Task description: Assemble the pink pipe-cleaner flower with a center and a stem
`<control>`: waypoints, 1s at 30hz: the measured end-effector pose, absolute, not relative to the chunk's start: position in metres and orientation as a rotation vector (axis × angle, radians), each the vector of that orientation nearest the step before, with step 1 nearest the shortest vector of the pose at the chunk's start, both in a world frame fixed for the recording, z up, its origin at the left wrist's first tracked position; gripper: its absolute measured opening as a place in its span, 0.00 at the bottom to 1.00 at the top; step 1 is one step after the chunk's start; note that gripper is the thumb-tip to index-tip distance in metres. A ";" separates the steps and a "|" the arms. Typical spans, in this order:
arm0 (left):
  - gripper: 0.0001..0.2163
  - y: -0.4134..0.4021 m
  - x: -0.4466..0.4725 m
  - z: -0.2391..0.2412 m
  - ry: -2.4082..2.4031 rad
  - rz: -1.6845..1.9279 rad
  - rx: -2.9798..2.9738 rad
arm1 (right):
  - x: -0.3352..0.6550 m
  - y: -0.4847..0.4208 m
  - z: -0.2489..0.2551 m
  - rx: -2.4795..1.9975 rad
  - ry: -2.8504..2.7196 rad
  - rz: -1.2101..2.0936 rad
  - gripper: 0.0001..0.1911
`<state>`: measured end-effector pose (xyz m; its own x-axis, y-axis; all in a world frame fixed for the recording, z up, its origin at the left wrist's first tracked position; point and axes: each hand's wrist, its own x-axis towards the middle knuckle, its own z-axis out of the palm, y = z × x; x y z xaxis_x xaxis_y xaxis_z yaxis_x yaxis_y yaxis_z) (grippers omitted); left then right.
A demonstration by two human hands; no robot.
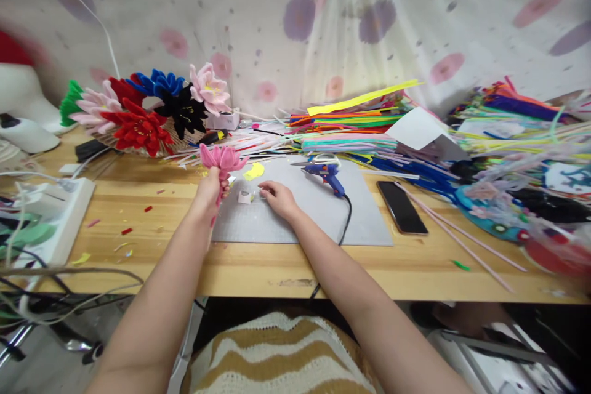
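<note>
My left hand [210, 188] is closed round the stem of a pink pipe-cleaner flower [222, 159], holding it upright over the left edge of a grey cutting mat [318, 221]. My right hand [277, 197] rests on the mat with its fingers curled, the fingertips touching a small white piece [245, 197]. I cannot make out whether it grips that piece. A yellow scrap [254, 171] lies just beyond. A blue hot glue gun [325, 173] stands on the mat to the right of my right hand, its black cord running off the table's front edge.
A black phone [402, 207] lies right of the mat. A bunch of finished flowers [138, 111] sits at the back left. Heaps of coloured pipe cleaners [369, 126] fill the back and right. A white power strip [55, 209] and cables occupy the left. Small scraps dot the wooden table [258, 268].
</note>
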<state>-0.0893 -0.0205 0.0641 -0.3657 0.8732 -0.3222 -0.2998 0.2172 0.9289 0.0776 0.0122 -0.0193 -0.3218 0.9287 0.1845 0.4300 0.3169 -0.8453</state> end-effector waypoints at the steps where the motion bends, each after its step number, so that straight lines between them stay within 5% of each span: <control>1: 0.09 -0.022 -0.082 0.062 1.414 1.380 0.565 | 0.077 0.012 -0.020 -1.201 -1.903 0.900 0.11; 11: 0.10 -0.022 -0.031 0.033 1.145 1.446 0.452 | 0.098 0.016 -0.012 -1.258 -1.659 1.354 0.13; 20: 0.09 -0.012 -0.080 0.043 1.289 1.574 0.450 | 0.188 0.001 -0.003 -1.320 -1.945 1.053 0.10; 30: 0.08 -0.011 -0.079 0.080 1.276 1.506 0.570 | 0.271 0.002 0.031 -1.518 -2.035 1.251 0.13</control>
<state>-0.0788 -0.0114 0.0800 -0.3521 0.9014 -0.2520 -0.3962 0.1003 0.9126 0.2712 0.0022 0.0310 -0.3908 0.8879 -0.2426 0.6173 0.0574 -0.7846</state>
